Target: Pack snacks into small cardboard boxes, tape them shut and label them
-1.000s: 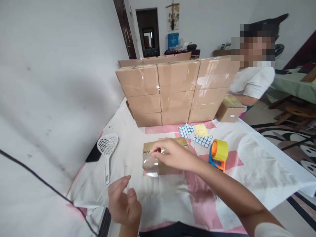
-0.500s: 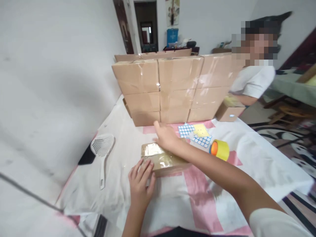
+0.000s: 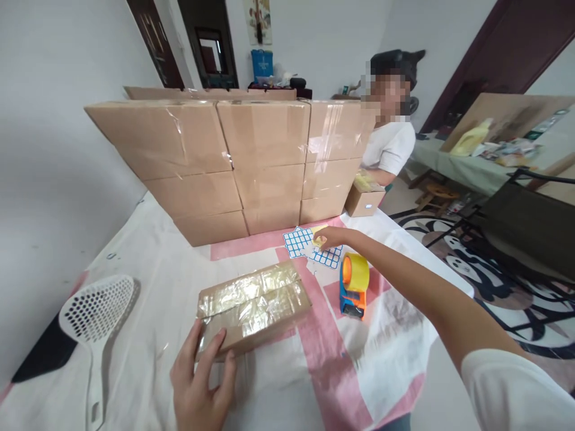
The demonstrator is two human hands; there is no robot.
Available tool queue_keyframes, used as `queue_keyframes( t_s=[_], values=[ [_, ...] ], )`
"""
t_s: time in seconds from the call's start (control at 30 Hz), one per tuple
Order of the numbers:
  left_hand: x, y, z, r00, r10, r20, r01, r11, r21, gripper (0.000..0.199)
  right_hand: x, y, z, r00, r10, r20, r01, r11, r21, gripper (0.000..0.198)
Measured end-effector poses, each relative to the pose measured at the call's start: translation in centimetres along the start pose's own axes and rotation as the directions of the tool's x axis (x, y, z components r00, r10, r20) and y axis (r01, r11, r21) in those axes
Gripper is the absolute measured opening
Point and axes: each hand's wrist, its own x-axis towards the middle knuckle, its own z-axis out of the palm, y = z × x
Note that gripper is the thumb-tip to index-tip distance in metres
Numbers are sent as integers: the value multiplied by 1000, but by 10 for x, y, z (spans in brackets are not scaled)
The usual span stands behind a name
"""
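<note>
A taped cardboard box [image 3: 256, 299] lies on the cloth in front of me, its top covered with shiny clear tape. My left hand [image 3: 202, 377] rests at the box's near left corner, fingers spread and touching it. Farther off, my right hand [image 3: 331, 237] reaches over blue-and-white label sheets [image 3: 296, 242]. Its fingers are pinched at a small yellow sheet [image 3: 319, 241], partly hidden by the hand. Just this side of the labels stands a tape dispenser [image 3: 353, 302] in blue and orange, with a yellow tape roll [image 3: 358, 272].
Stacked cardboard boxes [image 3: 265, 137] form a wall across the table's far side. A smaller box [image 3: 365, 200] stands at its right end, near a person in a white shirt [image 3: 390, 146]. At left lie a white slotted skimmer [image 3: 96, 308] and something flat and black [image 3: 45, 356].
My right hand has moved from above the box to the label sheets. My left hand stays at the box's corner. The view has swung right and the tape dispenser shows more fully.
</note>
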Motion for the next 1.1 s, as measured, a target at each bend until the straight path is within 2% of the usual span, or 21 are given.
queue_keyframes(
  t_s=[0.17, 0.3, 0.37, 0.63, 0.7, 0.83, 0.9, 0.97, 1.03, 1.1],
  values=[
    [-1, 3, 1, 1000, -22, 2, 22, 1000, -5, 47, 32, -13, 16, 994, -72, 83, 75, 996, -37, 45],
    [-1, 4, -1, 1000, -22, 10, 22, 1000, 3, 48, 42, -18, 21, 991, -98, 91, 101, 994, -30, 19],
    [-1, 3, -1, 1000, -19, 15, 19, 1000, 4, 48, 42, -19, 21, 992, -106, 67, 107, 994, -17, 13],
    [-2, -1, 1, 1000, -3, 7, 3, 999, 38, 50, 21, -18, 0, 990, -121, -70, 119, 992, -34, 24],
    [-1, -1, 2, 1000, -2, -5, 2, 999, 38, 51, 17, -18, -5, 988, -92, -127, 83, 994, -72, 25],
    [0, 3, 4, 1000, -13, -23, 14, 999, 44, 51, 15, -18, -6, 974, 38, -223, -74, 985, -155, 33],
    [0, 4, 4, 999, -17, -30, 19, 999, 51, 50, 16, -16, -4, 981, 67, -180, -100, 978, -184, 31],
    [0, 5, 3, 999, -14, -34, 16, 998, 53, 51, 16, -13, -3, 996, 55, -73, -68, 979, -194, 26],
    [0, 5, 3, 1000, -18, -25, 20, 998, 58, 52, 15, -10, -2, 999, 24, 35, -18, 983, -182, 33],
    [0, 5, 2, 1000, -20, -13, 21, 998, 65, 53, 14, -8, -2, 997, -8, 76, 20, 986, -163, 44]
  ],
)
